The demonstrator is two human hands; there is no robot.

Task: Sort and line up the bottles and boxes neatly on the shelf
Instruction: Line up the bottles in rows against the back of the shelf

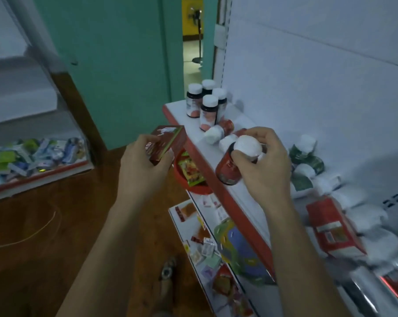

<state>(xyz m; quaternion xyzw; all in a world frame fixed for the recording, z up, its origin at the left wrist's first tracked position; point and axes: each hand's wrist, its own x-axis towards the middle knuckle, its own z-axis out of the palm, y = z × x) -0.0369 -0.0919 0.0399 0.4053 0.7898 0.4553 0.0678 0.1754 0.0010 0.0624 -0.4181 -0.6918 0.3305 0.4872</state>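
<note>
Right hand (262, 165) is curled round the cap of a red bottle (230, 171), held over the shelf (178, 110) edge; at nine o'clock, a brown box (168, 143) is gripped by the left hand (143, 167). Wooden floor (56, 225) is seen below.

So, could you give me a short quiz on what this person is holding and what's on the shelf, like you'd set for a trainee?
1. True or false: the left hand holds a reddish-brown box.
2. The right hand grips: A) a green bottle, B) a red bottle with a white cap, C) a snack bag.
3. How many white-capped bottles stand upright at the far end of the shelf?
Key: 1 true; 2 B; 3 four.
</note>
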